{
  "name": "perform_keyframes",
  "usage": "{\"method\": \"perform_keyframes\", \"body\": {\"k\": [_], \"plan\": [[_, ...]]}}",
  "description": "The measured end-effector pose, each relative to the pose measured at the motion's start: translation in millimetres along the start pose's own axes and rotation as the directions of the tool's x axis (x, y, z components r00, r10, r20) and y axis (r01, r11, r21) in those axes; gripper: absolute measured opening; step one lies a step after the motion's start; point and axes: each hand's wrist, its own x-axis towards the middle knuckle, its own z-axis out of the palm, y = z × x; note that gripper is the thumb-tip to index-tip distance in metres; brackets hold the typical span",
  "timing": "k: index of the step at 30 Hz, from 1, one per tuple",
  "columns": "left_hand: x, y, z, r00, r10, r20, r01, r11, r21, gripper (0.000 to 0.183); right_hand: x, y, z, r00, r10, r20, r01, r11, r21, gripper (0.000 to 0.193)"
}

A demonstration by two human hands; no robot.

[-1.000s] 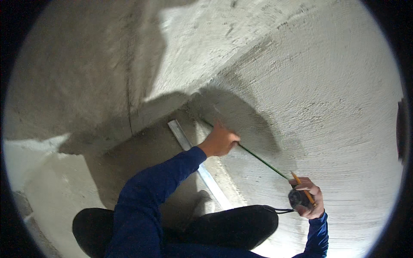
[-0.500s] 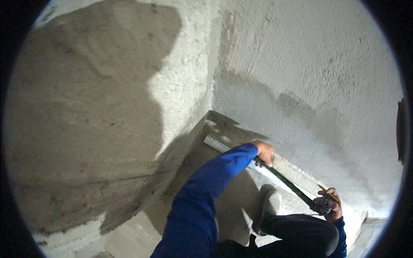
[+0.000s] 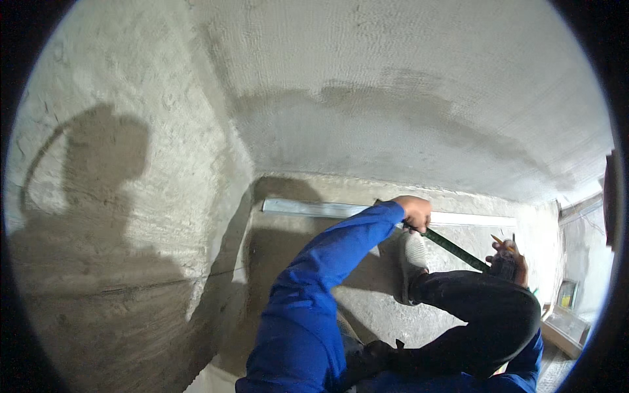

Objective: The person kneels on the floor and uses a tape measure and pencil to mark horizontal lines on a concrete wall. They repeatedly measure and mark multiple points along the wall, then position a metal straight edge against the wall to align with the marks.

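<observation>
My left hand (image 3: 414, 211) is closed on the end of a dark green tape measure blade (image 3: 453, 248), just above a long pale metal profile (image 3: 308, 208) lying on the floor along the wall. The blade runs down to the right into the dark tape measure case (image 3: 502, 266), which my right hand (image 3: 520, 267) grips. A yellow-orange pencil (image 3: 497, 241) sticks out from the fingers of that same hand. My left hand and sleeve cover the middle of the profile.
A rough plastered wall (image 3: 406, 124) with a damp dark band stands ahead; another wall (image 3: 177, 124) meets it at the left corner. My shoe (image 3: 414, 252) rests on the floor near the profile. Wooden-edged items (image 3: 565, 327) stand at the right.
My view has turned, so the profile now lies nearly level. The visible blade between my hands is shorter, with the hands closer together. The profile's right end has come into sight.
</observation>
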Motion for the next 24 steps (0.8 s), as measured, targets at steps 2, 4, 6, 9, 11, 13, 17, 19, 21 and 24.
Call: {"method": "perform_keyframes", "body": {"k": [2,4,6,9,11,13,17,19,21,24], "plan": [[-18,6,8,1.000,0.000,-0.023,0.000,1.000,0.005,0.017,-6,-6,-14,0.997,0.036,0.076,-0.036,0.999,-0.004,0.047],[-38,17,9,0.996,-0.016,-0.082,0.017,1.000,0.004,0.017,0,-14,-26,0.988,0.142,0.067,-0.137,0.987,-0.082,0.044],[-50,29,8,0.987,-0.025,-0.161,0.031,0.999,0.031,0.018,12,-13,-39,0.916,0.162,0.366,-0.186,0.982,0.032,0.037],[-51,47,5,0.970,0.009,-0.243,0.050,0.970,0.239,0.019,24,-2,-65,0.906,0.268,0.327,-0.278,0.960,-0.017,0.034],[-40,59,6,0.977,0.022,-0.211,0.058,0.929,0.367,0.025,32,15,-85,0.925,0.155,0.346,-0.161,0.987,-0.011,0.044],[-29,65,3,0.979,0.021,-0.203,0.075,0.890,0.450,0.028,37,10,-119,0.841,0.338,0.423,-0.314,0.941,-0.127,0.036],[-9,57,13,0.986,0.012,-0.165,0.069,0.874,0.480,0.038,44,41,-164,0.942,0.185,0.281,-0.176,0.983,-0.057,0.031],[11,41,28,0.953,-0.275,-0.129,0.303,0.814,0.497,0.041,47,62,-187,0.981,0.070,0.183,-0.052,0.993,-0.104,0.032],[37,20,51,0.938,-0.294,-0.185,0.346,0.752,0.561,0.042,53,84,-216,0.991,0.061,0.117,-0.058,0.998,-0.030,0.033],[84,5,77,0.911,-0.347,-0.225,0.410,0.690,0.596,0.048,63,124,-260,0.994,-0.030,0.100,0.034,0.999,-0.037,0.033]]}}
